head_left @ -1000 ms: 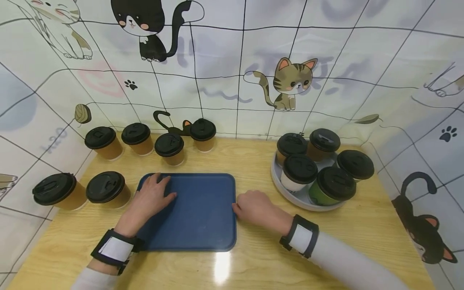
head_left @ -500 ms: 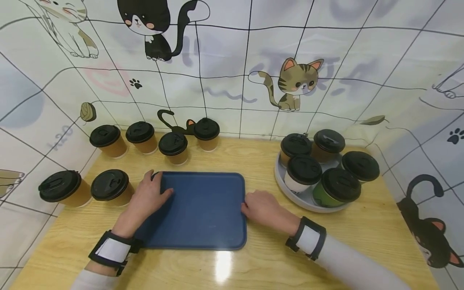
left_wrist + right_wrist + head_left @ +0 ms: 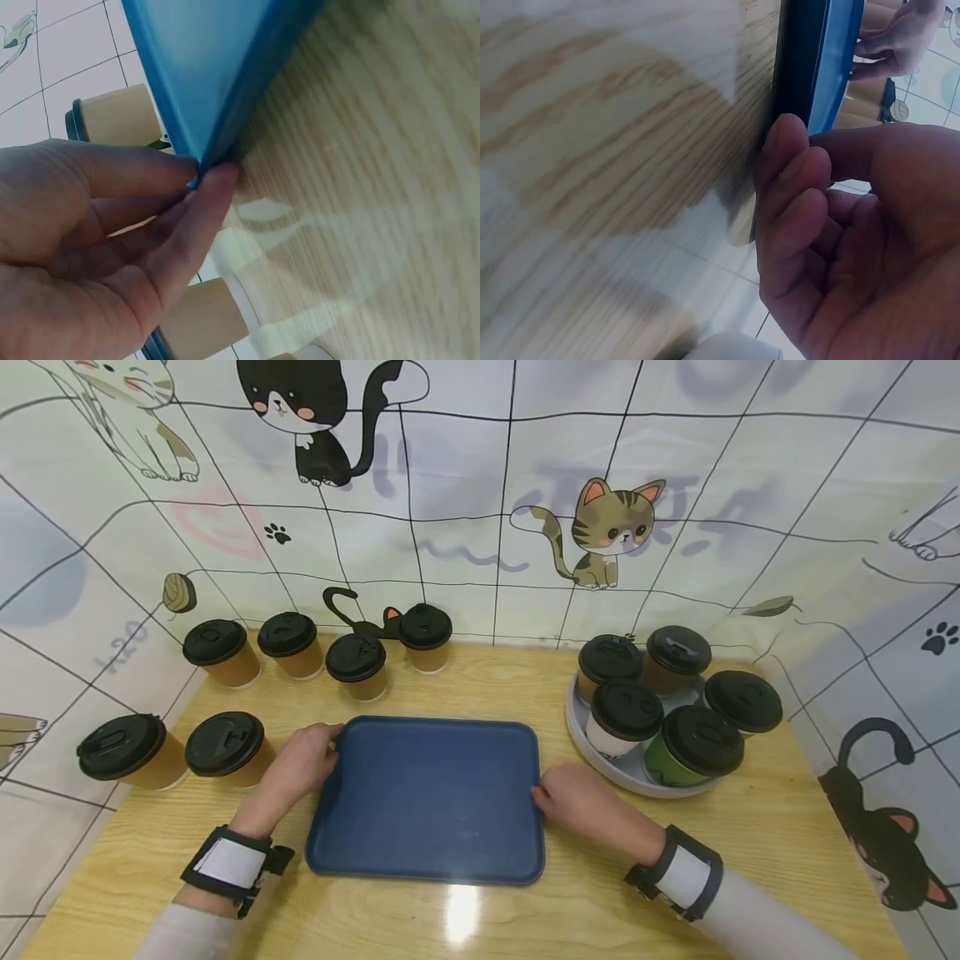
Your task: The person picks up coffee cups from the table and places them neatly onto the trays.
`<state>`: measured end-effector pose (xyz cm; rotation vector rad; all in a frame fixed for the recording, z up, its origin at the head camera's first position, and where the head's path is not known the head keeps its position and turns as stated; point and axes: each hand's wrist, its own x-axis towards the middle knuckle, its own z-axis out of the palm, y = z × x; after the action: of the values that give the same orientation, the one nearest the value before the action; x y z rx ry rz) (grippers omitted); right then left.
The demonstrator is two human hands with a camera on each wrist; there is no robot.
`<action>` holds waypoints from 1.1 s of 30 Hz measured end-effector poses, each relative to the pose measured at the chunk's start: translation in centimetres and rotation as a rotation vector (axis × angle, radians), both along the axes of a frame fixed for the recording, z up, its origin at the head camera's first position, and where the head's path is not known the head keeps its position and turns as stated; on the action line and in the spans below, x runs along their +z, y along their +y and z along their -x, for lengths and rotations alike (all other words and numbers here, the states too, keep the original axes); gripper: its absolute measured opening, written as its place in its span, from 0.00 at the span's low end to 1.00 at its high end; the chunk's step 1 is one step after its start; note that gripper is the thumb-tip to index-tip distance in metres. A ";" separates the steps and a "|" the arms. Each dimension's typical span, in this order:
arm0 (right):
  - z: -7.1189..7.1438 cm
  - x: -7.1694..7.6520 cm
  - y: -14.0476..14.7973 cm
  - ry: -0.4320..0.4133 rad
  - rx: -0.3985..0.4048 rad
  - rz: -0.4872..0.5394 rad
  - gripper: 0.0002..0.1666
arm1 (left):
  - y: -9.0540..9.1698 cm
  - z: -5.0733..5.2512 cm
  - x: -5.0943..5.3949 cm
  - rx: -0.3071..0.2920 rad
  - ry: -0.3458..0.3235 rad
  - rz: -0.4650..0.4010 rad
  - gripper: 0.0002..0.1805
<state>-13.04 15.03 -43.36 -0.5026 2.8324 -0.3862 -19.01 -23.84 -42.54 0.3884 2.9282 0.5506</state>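
A dark blue rectangular tray (image 3: 427,802) lies on the wooden table between both hands. My left hand (image 3: 300,764) pinches its back left corner; in the left wrist view the thumb and fingers of the left hand (image 3: 112,232) meet at the corner of the blue tray (image 3: 202,67). At the tray's right edge is my right hand (image 3: 592,806), its fingers curled. The right wrist view shows that right hand (image 3: 855,232) with thumb and curled fingertips against the edge of the tray (image 3: 832,67).
Several brown cups with black lids (image 3: 228,747) stand left of and behind the tray. A round grey tray (image 3: 637,785) at the right bears several lidded cups, including a white one (image 3: 611,739) and a green one (image 3: 671,762). A cat-patterned sheet (image 3: 465,468) rises behind.
The blue tray has moved to the right, and my right hand with it. My left hand has gone from lying over the tray's left part to gripping its back left corner.
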 end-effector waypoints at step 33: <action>-1.8 -0.2 4.1 -0.002 -0.032 0.048 0.27 | 10.0 1.9 2.1 0.162 -0.006 -0.784 0.41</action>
<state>-11.22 19.10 -43.57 -0.4668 2.8383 -0.4616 -20.88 -13.81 -40.49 0.2127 2.6207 1.7108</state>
